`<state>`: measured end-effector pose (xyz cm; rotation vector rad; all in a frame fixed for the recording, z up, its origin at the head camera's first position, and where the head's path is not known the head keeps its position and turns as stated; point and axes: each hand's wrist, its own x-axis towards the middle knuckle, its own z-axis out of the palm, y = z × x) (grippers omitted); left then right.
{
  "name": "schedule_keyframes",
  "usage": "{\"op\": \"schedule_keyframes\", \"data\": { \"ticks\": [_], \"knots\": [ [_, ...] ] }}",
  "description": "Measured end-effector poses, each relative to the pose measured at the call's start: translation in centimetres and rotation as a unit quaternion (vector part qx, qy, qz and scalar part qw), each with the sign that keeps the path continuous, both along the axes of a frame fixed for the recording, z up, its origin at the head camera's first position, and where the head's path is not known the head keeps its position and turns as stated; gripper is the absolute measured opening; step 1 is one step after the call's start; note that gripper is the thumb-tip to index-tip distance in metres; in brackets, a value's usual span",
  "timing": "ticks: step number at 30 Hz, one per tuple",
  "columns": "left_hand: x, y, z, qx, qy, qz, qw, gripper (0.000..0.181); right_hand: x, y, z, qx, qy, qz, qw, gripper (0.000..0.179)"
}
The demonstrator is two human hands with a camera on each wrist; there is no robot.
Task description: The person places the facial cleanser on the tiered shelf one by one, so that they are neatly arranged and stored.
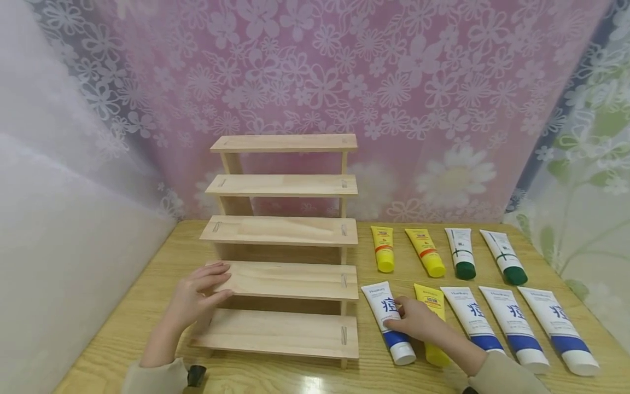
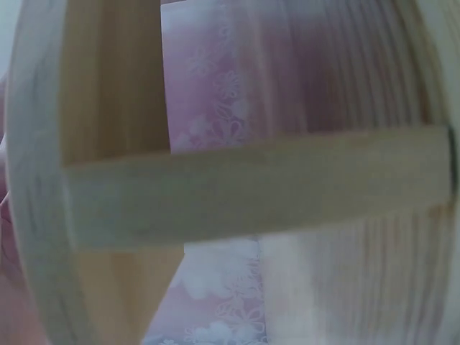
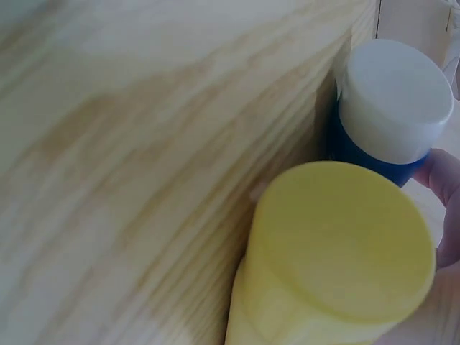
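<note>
My right hand [image 1: 423,323] grips a white tube with a blue band and white cap [image 1: 381,306] by its right side, thumb across its front. The tube lies on the table, just right of the wooden stepped rack [image 1: 280,282]. In the right wrist view, its white cap [image 3: 395,93] shows beside the fingers. A yellow tube [image 1: 430,298] lies partly hidden under the right hand and wrist; its cap [image 3: 345,237] looms close in the right wrist view. My left hand [image 1: 197,290] rests at the left end of the rack's second-lowest step, fingers extended over the board.
Three more white-and-blue tubes [image 1: 517,323] lie in the front row at right. Behind them are two small yellow tubes [image 1: 383,246] and two white tubes with green caps [image 1: 461,249]. A flowered curtain [image 1: 315,71] hangs behind the wooden table [image 1: 152,273].
</note>
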<state>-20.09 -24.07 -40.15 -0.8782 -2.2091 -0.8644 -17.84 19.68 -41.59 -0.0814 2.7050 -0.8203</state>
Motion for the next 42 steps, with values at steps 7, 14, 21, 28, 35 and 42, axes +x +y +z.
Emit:
{"op": "schedule_keyframes", "data": {
  "ticks": [7, 14, 21, 28, 35, 42],
  "knots": [
    [-0.1, 0.1, -0.4, 0.012, -0.001, 0.009, 0.9999, 0.037, 0.3, -0.5, -0.7, -0.020, 0.005, 0.004, 0.9998, 0.056],
    [-0.2, 0.0, -0.4, 0.021, 0.011, 0.002, 0.9997, 0.039, 0.4, -0.9, -0.5, -0.019, 0.008, -0.004, 0.9998, 0.055],
    [-0.2, 0.0, -0.2, 0.016, 0.011, 0.001, 0.9998, 0.037, 0.5, -0.7, -0.1, -0.023, 0.020, -0.020, 0.9993, 0.058],
    [-0.4, 0.0, -0.5, 0.021, 0.028, -0.013, 0.9993, 0.039, 0.5, 0.1, 0.6, -0.043, 0.022, -0.057, 0.9972, 0.070],
    [-0.4, -0.1, -0.6, 0.023, 0.022, -0.004, 0.9995, 0.039, 0.2, 0.8, 2.2, -0.079, 0.067, -0.076, 0.9917, 0.071],
    [-0.4, -0.1, -0.5, 0.020, 0.021, 0.003, 0.9996, 0.039, 0.0, 1.1, 4.8, -0.154, 0.107, -0.095, 0.9777, 0.072]
  ]
}}
